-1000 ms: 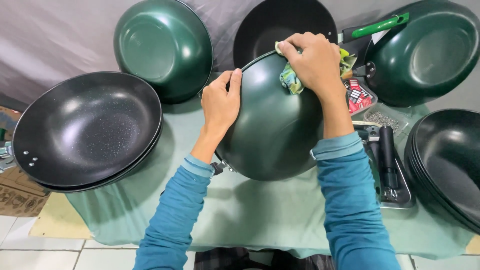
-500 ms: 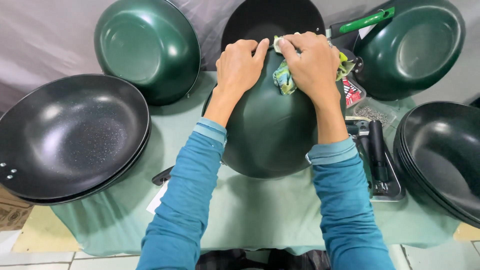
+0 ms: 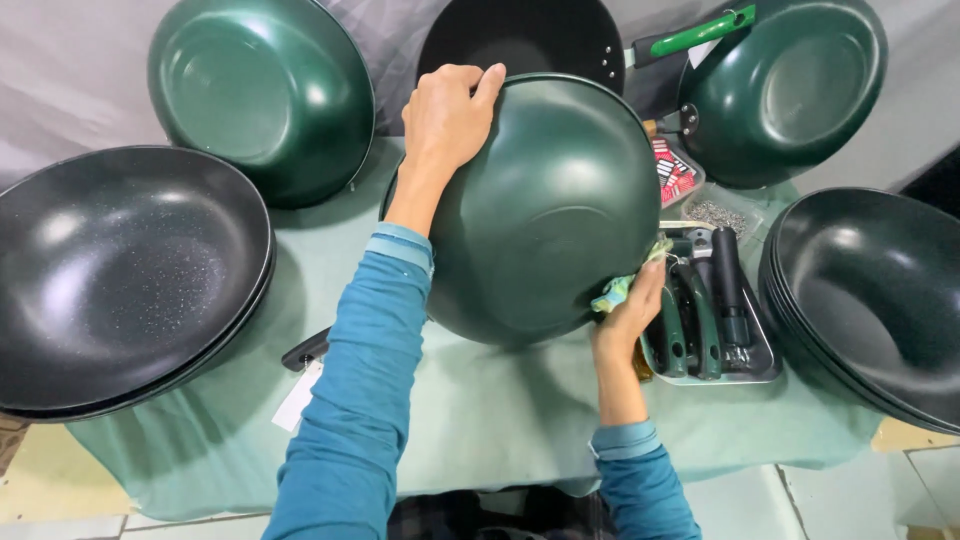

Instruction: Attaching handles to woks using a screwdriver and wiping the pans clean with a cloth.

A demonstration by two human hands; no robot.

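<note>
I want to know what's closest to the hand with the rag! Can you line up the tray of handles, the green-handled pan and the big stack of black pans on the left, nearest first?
From the right hand, in the head view:
1. Tray of handles, just beside it, to the right.
2. Green-handled pan, up at the back.
3. Stack of black pans, far across on the left.

Long teal-blue sleeves with lighter ribbed cuffs
</note>
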